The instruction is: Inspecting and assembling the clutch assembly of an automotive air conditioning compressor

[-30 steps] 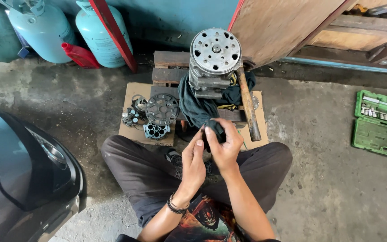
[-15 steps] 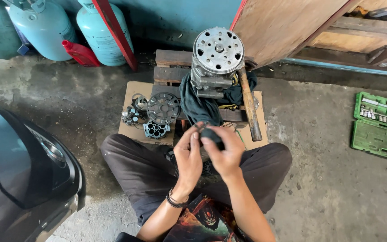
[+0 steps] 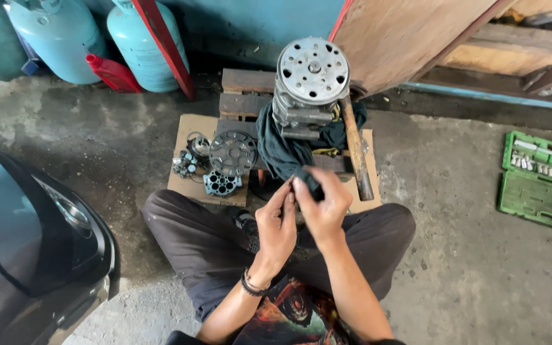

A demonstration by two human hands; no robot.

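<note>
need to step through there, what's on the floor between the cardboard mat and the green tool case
In the head view, only bare stained concrete floor lies between the cardboard mat and the green tool case; nothing else shows on that stretch.

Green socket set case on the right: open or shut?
Open. The green socket set case lies flat on the concrete floor, lid folded back, rows of metal sockets exposed in one half.

i see my right hand point(image 3: 324, 207) gripping a small black part point(image 3: 308, 182), left hand point(image 3: 276, 223) touching it, just before the cloth-wrapped compressor point(image 3: 311, 80) on cardboard point(image 3: 190, 185).
</note>
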